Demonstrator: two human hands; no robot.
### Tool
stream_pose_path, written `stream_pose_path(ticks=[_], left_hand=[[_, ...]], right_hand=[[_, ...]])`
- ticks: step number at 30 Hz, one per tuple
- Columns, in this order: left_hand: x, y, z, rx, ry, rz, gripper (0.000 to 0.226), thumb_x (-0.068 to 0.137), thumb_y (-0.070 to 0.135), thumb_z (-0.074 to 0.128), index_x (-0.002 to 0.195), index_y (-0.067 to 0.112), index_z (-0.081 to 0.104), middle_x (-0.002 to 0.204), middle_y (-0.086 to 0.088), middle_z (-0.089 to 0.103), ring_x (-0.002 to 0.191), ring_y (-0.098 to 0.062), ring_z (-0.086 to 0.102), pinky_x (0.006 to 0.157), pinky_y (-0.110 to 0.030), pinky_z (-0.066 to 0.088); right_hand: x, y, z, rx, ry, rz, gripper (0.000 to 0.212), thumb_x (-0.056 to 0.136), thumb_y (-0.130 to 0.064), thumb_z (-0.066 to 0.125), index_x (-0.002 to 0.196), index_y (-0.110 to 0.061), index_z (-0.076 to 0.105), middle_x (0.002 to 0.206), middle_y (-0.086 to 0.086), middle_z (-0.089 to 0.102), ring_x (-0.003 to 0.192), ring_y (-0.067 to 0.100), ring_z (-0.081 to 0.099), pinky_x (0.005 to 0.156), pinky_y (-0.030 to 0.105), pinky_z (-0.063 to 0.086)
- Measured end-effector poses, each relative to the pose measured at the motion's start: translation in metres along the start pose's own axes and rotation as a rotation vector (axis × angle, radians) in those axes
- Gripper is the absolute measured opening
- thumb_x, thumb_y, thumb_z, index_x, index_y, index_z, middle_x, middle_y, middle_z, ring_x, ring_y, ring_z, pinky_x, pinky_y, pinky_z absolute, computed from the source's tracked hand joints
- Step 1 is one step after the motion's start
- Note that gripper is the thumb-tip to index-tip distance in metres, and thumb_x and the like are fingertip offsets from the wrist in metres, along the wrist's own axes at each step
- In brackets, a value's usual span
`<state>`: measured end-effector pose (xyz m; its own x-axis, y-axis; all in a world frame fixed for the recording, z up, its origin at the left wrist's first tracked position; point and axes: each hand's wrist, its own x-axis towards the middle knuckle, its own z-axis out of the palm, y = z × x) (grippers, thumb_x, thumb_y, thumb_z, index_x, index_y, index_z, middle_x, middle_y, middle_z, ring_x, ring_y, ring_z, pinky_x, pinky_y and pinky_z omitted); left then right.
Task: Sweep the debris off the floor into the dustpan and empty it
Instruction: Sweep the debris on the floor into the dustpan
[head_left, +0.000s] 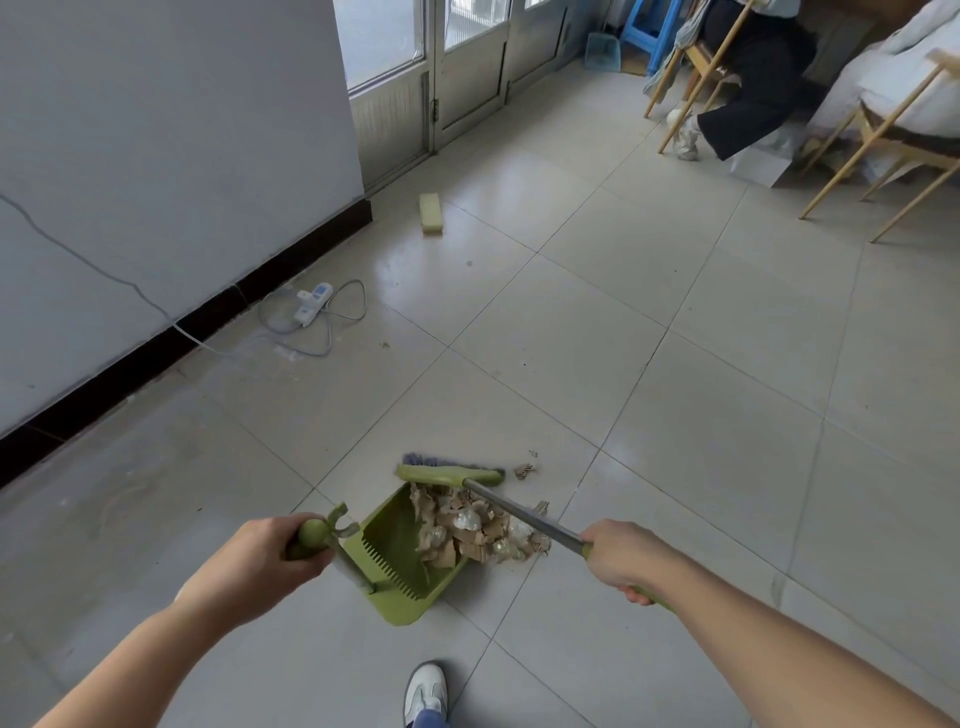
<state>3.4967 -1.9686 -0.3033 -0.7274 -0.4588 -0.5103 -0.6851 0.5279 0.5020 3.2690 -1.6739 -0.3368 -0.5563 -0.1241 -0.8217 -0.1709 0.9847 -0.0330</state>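
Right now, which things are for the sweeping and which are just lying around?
For the sweeping: green broom, gripped by the right hand; green dustpan, its handle gripped by the left hand; cardboard and plastic debris, partly in the dustpan; stray scraps beside the broom.
Just lying around: yellow sponge; white power strip; blue stool.
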Motion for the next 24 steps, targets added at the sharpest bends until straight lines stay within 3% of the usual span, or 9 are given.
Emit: stream_pose_path(ticks=[10,24], left_hand=[[-0.005,0.003,0.002,-0.008,0.002,0.010,0.005,0.082,0.031,0.068,0.078,0.033,0.065,0.065,0.006,0.062,0.058,-0.010,0.052,0.055,-0.025,0.043],[-0.015,-0.001,0.007,-0.046,0.023,0.002,0.003,0.083,0.030,0.067,0.080,0.031,0.066,0.069,0.002,0.065,0.057,-0.011,0.049,0.052,-0.024,0.039]], right_hand=[[-0.033,0.011,0.022,0.253,-0.165,-0.038,0.041,0.095,-0.018,0.030,0.130,-0.032,0.047,0.068,0.008,0.049,0.046,0.015,0.042,0.042,0.019,0.034],[-0.067,0.010,0.024,0.377,-0.359,-0.034,0.051,0.099,-0.013,0.031,0.146,-0.030,0.035,0.075,0.008,0.051,0.053,0.015,0.044,0.044,0.021,0.039]])
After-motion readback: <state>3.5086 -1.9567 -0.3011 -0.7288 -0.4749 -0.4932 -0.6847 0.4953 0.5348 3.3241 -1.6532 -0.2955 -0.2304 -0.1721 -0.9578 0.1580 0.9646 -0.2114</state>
